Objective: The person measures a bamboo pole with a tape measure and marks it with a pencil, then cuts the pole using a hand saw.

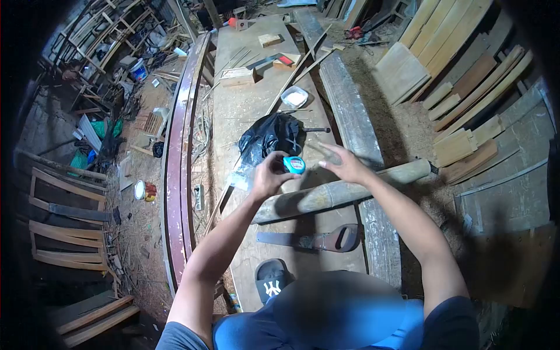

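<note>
My left hand [270, 176] is closed round a blue tape measure [294, 165], above the workbench [245, 134]. To its right, my right hand [346, 168] is apart from the tape, with its fingers stretched out and nothing seen in them. Whether any blade is drawn out cannot be made out. A thick bamboo pole [315, 199] lies across the bench under both hands. Nearer to me rests a handsaw [309, 240], its handle to the right. Just beyond my hands sits a black plastic bag [268, 135], with a dark rod [317, 129] sticking out beside it.
Farther along the bench are a white tub [294, 97], a wooden block [238, 76], a try square [265, 62] and thin strips. A long reddish beam [178, 151] runs along the left. Boards [402, 70] lean at right. My sandal [272, 280] is on the bench.
</note>
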The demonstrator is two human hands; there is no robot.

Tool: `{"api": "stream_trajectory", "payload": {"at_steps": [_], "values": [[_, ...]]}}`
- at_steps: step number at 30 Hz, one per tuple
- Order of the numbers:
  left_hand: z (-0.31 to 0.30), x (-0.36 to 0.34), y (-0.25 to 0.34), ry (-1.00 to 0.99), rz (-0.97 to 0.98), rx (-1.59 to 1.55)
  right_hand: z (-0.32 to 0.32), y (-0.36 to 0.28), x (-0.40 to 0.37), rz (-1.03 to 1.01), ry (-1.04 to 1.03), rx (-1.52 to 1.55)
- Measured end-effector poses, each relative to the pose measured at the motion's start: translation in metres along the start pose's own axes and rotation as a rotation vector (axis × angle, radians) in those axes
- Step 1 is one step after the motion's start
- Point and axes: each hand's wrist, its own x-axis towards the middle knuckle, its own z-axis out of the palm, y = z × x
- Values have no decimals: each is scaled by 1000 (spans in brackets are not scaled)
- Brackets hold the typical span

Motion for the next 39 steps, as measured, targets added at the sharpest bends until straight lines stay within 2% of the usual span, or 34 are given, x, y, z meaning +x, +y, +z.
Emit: {"api": "stream_trajectory", "payload": {"at_steps": [3,5,7,8,11,15,18,20,27,39], "values": [[19,-17,27,-114,34,21,15,-4,-25,15,-46,82],[28,-22,26,-130,27,-61,19,-7,-40,56,-92,16],[32,-27,36,-175,25,-40,23,-15,-51,55,-121,125],[34,-30,41,-181,13,-92,25,-9,-53,-18,-101,32],[39,-32,46,-195,-55,-131,32,-15,-61,-41,-6,1],[46,-34,43,-220,11,-151,24,-27,-63,18,-10,39],[46,-36,38,-206,12,-172,23,-24,-62,-53,-5,36],[44,-37,33,-186,-200,-510,26,-23,-65,-71,4,38],[36,-38,30,-185,-252,-487,33,-15,-62,-46,-32,105],[23,-37,27,-212,-351,-481,29,-25,-58,-72,-87,43]]}}
